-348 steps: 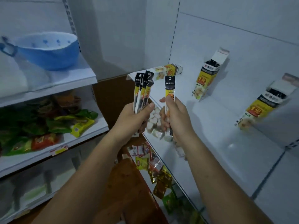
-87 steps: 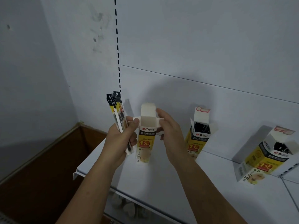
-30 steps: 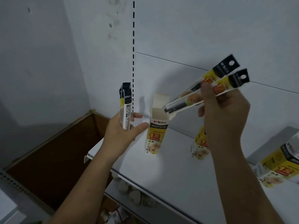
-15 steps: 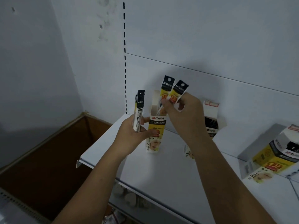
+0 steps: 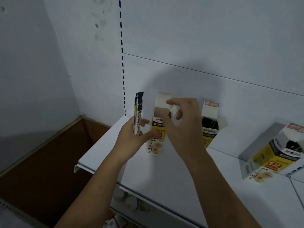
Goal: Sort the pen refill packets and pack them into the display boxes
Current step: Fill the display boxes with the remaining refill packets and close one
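at the far left we see a dim brown recess (image 5: 49,153) below the level of a white shelf (image 5: 164,178), and a slotted upright (image 5: 122,63) running up the back wall.

just right of that, the left hand (image 5: 131,140) grips a small bunch of refill packets (image 5: 138,112), held upright with their black tops up. its fingers are curled around them, and its thumb reaches across to press the yellow front of the left display box (image 5: 154,145).

this box stands on the shelf against the back wall, with its lid flap (image 5: 162,99) raised. the right hand (image 5: 185,129) is at its open mouth with fingers bent and one fingertip touching the flap. we cannot tell whether it pinches anything, as no packet shows in it.

we judge that packing of this box is under way, with the left hand's bunch next to go in. the next move calls for the right hand to take packets from the left and slide them straight down into the narrow mouth while the thumb steadies the box.

further right, a middle display box (image 5: 211,127) stands open, partly hidden by the right wrist, with dark packet tops inside. well apart at the far right, a right display box (image 5: 269,155) leans back, also open.

the raised flaps crowd the opening, and the light box could tip.
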Demonstrator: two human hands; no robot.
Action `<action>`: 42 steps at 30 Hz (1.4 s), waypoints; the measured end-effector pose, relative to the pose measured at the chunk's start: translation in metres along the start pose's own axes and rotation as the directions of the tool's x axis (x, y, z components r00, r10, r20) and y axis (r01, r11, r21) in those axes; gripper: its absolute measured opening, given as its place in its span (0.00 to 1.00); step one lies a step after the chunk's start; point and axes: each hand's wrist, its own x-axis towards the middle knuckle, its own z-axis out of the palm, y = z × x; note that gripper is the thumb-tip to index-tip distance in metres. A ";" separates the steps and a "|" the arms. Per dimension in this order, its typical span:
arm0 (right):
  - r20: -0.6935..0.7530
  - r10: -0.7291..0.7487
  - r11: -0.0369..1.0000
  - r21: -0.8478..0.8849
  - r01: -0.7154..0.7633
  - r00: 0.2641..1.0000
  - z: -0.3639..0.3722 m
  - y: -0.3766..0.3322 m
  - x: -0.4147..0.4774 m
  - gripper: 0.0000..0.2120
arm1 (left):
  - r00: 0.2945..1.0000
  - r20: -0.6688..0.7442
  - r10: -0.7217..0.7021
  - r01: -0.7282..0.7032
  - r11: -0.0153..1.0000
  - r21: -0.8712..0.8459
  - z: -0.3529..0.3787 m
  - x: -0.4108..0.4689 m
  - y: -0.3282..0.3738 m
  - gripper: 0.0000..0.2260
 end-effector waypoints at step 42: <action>0.334 0.291 0.778 0.463 -0.425 0.897 0.009 -0.025 -0.043 0.04 | 0.969 0.245 0.038 0.001 0.988 -0.155 -0.028 -0.043 0.021 0.19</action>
